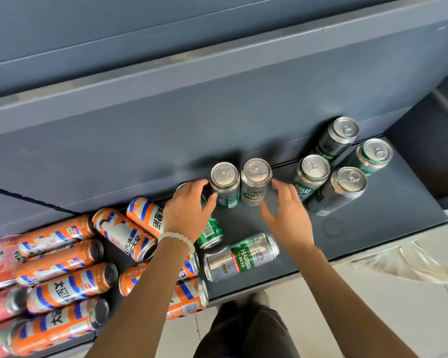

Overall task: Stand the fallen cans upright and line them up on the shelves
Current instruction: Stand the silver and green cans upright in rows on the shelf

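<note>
Left grip [189, 205] fingers touch the green upright can [225, 186]; right grip [286, 213] spread apart, just right of the grey upright can [255, 183].

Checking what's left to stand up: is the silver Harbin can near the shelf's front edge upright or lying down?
Lying down. The silver Harbin can rests on its side on the shelf, label facing up, lid end pointing right.

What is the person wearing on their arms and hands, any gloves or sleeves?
No gloves or sleeves show: both forearms are bare. The left hand has a bracelet of pale round beads at the wrist. The right hand wears nothing visible.
</note>
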